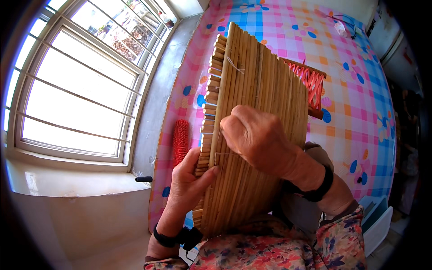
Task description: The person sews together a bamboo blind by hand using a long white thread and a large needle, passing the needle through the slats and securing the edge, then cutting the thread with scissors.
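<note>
A stiff mat of straw-coloured stalks (252, 85), stitched side by side, stands tilted up in front of me. A second layer of stalks crosses behind it, with cut ends sticking out along the left edge. My left hand (191, 180) grips that edge, thumb on the front and fingers behind. Higher up, my right hand (254, 135) is closed in a pinch against the front near the same edge; its fingertips are partly hidden, and what they hold cannot be made out. A thin thread (225, 154) lies across the stalks below it, and a loose thread end (235, 65) hangs near the top.
A checked, flowered cloth (355, 103) covers the surface beyond. On it lie a red knobbly cylinder (181, 141) and a wooden frame laced with red cord (310, 85), partly behind the mat. A barred window (76, 90) stands left; a pale plastic bin (377, 222) sits lower right.
</note>
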A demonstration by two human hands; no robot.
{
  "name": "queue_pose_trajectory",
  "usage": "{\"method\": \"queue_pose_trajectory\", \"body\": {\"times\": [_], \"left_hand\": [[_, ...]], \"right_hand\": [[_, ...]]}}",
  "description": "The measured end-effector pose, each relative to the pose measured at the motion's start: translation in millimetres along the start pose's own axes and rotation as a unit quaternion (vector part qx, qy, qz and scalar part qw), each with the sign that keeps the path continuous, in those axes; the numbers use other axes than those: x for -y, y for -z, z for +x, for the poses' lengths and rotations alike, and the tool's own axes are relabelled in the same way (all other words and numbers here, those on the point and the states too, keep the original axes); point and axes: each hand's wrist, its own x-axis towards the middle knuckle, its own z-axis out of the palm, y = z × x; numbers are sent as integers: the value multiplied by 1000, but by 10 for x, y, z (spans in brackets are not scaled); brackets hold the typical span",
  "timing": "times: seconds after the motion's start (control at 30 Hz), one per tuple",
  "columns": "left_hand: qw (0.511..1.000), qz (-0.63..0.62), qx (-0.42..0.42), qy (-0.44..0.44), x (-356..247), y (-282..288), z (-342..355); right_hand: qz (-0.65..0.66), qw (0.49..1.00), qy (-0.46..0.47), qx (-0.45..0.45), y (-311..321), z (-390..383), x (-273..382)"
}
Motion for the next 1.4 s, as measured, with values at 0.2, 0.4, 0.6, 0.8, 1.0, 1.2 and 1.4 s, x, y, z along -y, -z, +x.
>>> {"method": "queue_pose_trajectory", "body": {"times": [0.2,0.4,0.6,0.8,1.0,1.2,1.4], "left_hand": [[1000,-11,-10,13,17,1,0],[1000,-27,-6,11,42,17,-14],[999,-39,-18,11,24,-15,-23],[1000,-21,-19,0,3,-67,-28],[1000,1,-21,-7,9,-41,-34],[1000,-13,-19,-6,10,-52,-27],[1000,-18,-21,4,-1,-51,-26]], "right_hand": [[105,993,-60,-8,122,53,-113],[199,967,-159,-11,231,-113,-175],[234,956,-160,75,408,-183,-92],[271,945,-140,117,296,-328,79],[268,942,-144,143,291,-289,82],[273,940,-140,152,281,-321,39],[279,936,-137,167,274,-294,9]]}}
